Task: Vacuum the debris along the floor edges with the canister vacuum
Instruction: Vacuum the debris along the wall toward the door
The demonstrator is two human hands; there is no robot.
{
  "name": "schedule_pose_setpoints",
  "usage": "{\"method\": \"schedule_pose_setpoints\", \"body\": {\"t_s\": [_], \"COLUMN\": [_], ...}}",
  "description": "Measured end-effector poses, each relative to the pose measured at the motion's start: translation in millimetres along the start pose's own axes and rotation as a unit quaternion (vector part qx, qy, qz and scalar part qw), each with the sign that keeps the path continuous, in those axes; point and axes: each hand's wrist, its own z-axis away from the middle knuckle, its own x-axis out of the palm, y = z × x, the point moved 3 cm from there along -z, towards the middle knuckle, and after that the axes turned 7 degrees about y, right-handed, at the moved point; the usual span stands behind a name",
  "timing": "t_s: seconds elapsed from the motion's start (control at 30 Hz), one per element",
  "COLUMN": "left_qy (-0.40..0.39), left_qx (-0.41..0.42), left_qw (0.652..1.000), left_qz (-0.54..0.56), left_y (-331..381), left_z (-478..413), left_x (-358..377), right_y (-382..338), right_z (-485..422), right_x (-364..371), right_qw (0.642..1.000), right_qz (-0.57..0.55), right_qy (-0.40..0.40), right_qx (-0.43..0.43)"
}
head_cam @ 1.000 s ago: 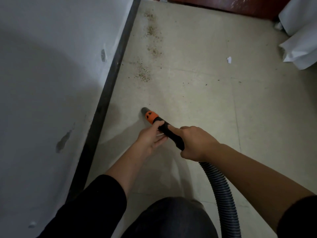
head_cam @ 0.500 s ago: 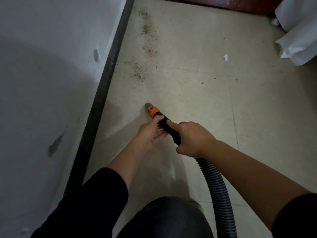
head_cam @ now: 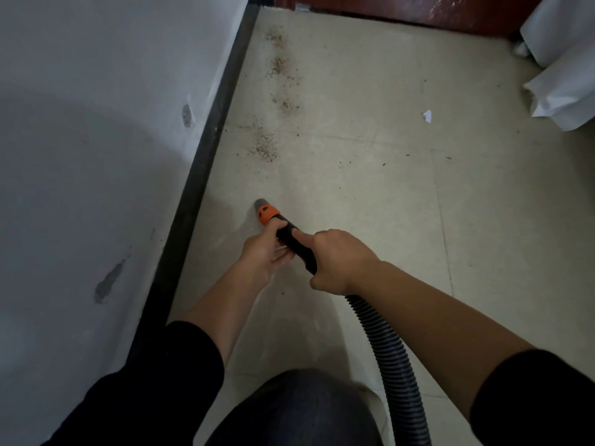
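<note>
Two hands grip the vacuum nozzle (head_cam: 273, 217): left hand (head_cam: 265, 252) in front, right hand (head_cam: 338, 262) behind; debris (head_cam: 267, 146) lies ahead beside the baseboard (head_cam: 206, 162).

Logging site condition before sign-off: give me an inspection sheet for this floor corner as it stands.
Surface: pale tiled floor, grout lines visible.
Job's things: vacuum wand, orange-collared, tip aimed low along the floor; ribbed hose trails back; brown debris patches lie ahead, beside the baseboard.
Clutter: white paper scrap; white bundle at right.
Hands: left hand and right hand both grip the vacuum wand.
Cables: nothing seen.
Surroundings: scuffed white wall; red-brown door at far end.
</note>
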Motion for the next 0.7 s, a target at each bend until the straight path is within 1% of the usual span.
{"method": "schedule_pose_setpoints", "body": {"t_s": [0.1,0.4,0.7], "left_qy": [-0.006,-0.036,-0.054], "left_qx": [0.002,-0.010,-0.014], "left_qw": [1.000,0.999,0.997], "left_qz": [-0.006,-0.029,-0.055], "left_y": [0,-6,-10], "left_z": [-1,-2,0], "left_x": [4,39,57], "right_y": [3,29,43], "right_z": [1,15,27], "right_x": [0,-4,-6], "right_qw": [1.000,0.998,0.997], "right_qz": [0.002,-0.005,-0.003], "right_qy": [0.001,0.008,0.021], "right_qx": [0.006,0.060,0.078]}}
